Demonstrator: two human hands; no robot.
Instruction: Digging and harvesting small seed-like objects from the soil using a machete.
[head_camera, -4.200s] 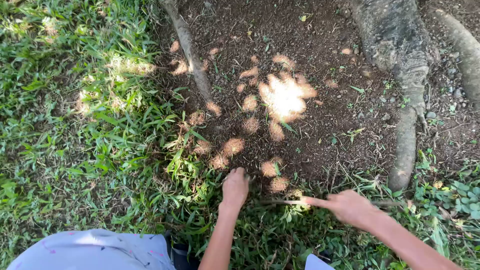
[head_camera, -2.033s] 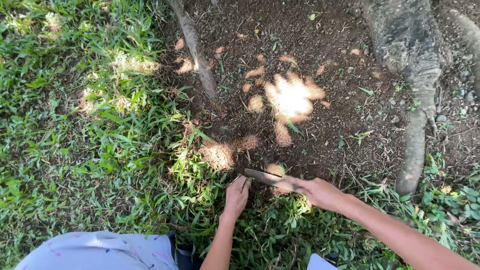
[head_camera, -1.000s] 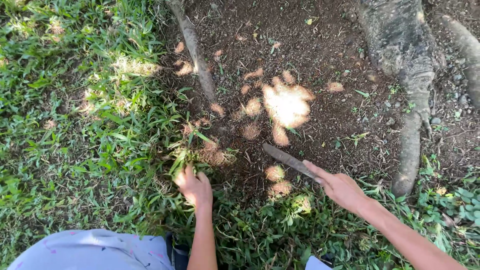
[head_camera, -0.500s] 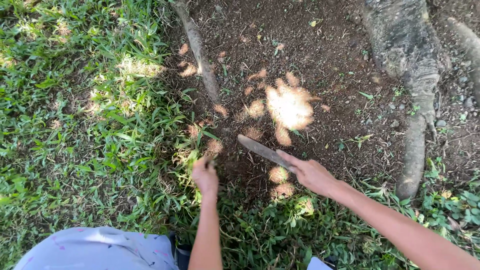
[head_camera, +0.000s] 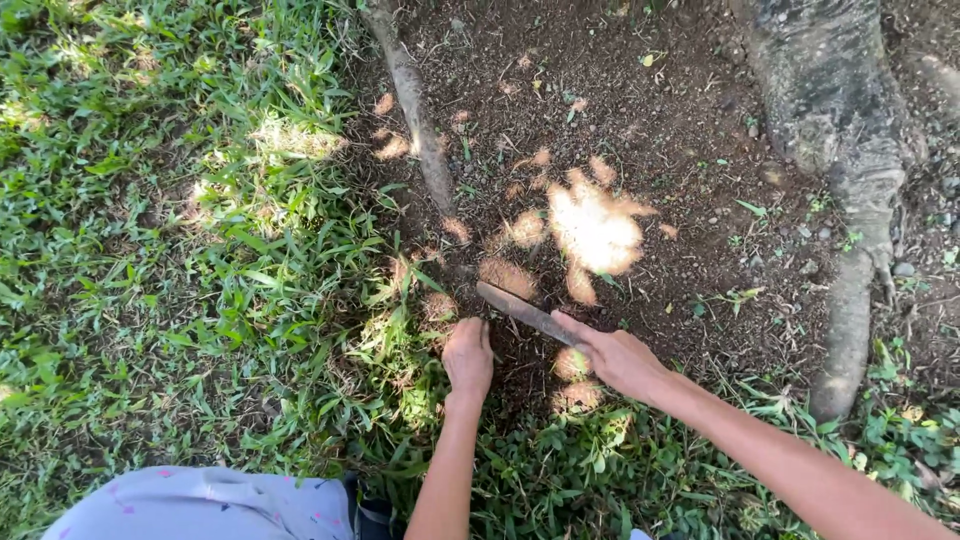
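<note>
The right hand (head_camera: 618, 358) was closed around the handle of a knife (head_camera: 525, 312), its flat, dull blade slanting up and away from the hand, low over the bare soil (head_camera: 640, 120). The blade's tip lay just beyond the left hand (head_camera: 468, 358), on the side nearer the thin root (head_camera: 415, 120). The left hand rested knuckles-up at the edge where grass (head_camera: 180, 260) met the soil, its fingers curled down into the blades of grass (whether they actually gripped a tuft could not be told from this view). That hand sat just beside the knife, the two hands near each other but apart. The thin root ran away from the knife across the soil, at the border of the grass. A much thicker root (head_camera: 850, 200) lay well apart from the knife, on the right hand's side. Patches of sunlight (head_camera: 595, 225) fell on the soil just beyond the blade.
</note>
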